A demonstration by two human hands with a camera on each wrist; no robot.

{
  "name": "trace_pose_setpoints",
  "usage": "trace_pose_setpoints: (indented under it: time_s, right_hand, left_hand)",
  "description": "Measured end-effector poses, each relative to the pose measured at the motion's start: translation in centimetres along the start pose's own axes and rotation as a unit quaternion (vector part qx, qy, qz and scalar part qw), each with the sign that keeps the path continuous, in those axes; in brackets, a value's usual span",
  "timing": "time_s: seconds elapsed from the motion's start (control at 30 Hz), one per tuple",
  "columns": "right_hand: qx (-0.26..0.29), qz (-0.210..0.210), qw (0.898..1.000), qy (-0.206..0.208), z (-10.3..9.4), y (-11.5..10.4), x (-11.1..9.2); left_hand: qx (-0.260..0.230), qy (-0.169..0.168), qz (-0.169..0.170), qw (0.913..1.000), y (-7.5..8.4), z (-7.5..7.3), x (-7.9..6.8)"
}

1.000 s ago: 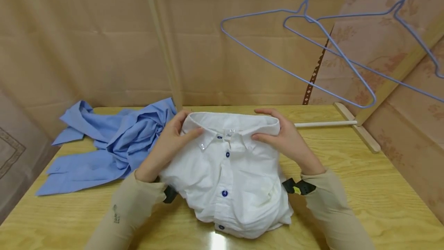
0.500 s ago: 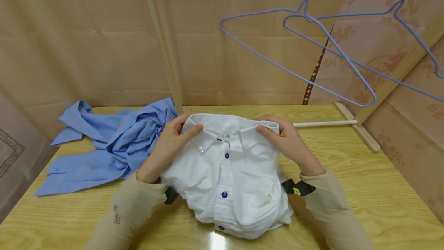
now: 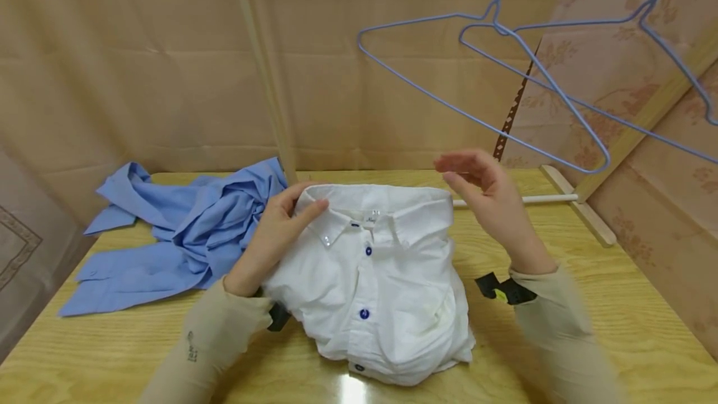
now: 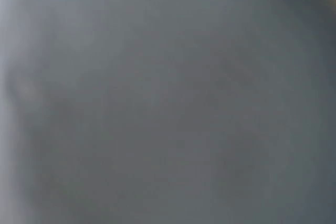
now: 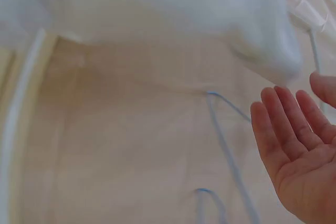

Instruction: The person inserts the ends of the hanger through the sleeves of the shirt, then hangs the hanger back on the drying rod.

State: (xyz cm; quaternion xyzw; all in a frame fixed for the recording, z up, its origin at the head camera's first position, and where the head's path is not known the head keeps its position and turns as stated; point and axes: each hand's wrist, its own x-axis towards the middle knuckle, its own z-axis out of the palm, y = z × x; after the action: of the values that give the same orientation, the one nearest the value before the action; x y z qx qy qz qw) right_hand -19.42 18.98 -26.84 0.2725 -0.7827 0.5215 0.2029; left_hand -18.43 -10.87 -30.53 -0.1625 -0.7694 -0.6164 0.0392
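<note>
A white button-up shirt with dark blue buttons is bunched in the middle of the head view, its collar facing up and a label showing inside. My left hand grips the left side of the collar, thumb in front and fingers behind. Off the collar's right side, my right hand is raised with nothing in it, fingers relaxed. The right wrist view shows that palm and fingers apart from the white cloth. A grey blur fills the left wrist view.
A crumpled blue shirt lies on the wooden table at the left. Blue wire hangers hang at upper right. A white rod and wooden rack foot stand at the back right, a pole at the back.
My right hand has let go of the collar's right side and moved up and to the right. My left hand keeps its grip; the white shirt has barely moved.
</note>
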Motion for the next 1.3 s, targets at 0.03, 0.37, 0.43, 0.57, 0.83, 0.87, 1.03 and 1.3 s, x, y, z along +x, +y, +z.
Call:
trace_pose_setpoints:
  time_s: [0.03,0.37,0.43,0.57,0.83,0.87,1.03,1.3]
  right_hand:
    - [-0.018,-0.018,1.0,0.007,-0.3,-0.4,0.4]
    - [-0.227,-0.16,0.95,0.141,-2.5,-5.0,5.6]
    - [-0.251,-0.164,0.94,0.164,-2.8,-5.4,6.5]
    - [-0.28,-0.156,0.926,0.199,-3.5,-5.5,8.3]
    - [-0.33,-0.041,0.917,0.223,-5.0,-4.2,11.6]
    - [-0.334,-0.021,0.917,0.216,-5.3,-4.0,12.1]
    - [-0.33,0.11,0.927,0.141,-6.5,-3.8,13.9]
    - [-0.323,0.159,0.931,0.067,-7.1,-2.7,15.1]
  left_hand:
    - [0.003,0.0,0.001,1.0,0.0,0.0,0.0]
    - [0.01,0.003,0.017,0.9998,-0.1,0.3,0.3]
    - [0.011,0.005,0.019,0.9997,-0.1,0.3,0.3]
    - [0.024,0.009,0.02,0.9995,-0.2,0.4,0.5]
    - [0.029,0.005,0.01,0.9995,-0.4,0.5,0.6]
    - [0.028,0.005,0.009,0.9995,-0.4,0.5,0.6]
    - [0.029,0.001,0.007,0.9996,-0.4,0.6,0.6]
    - [0.029,-0.003,0.004,0.9996,-0.6,0.7,0.7]
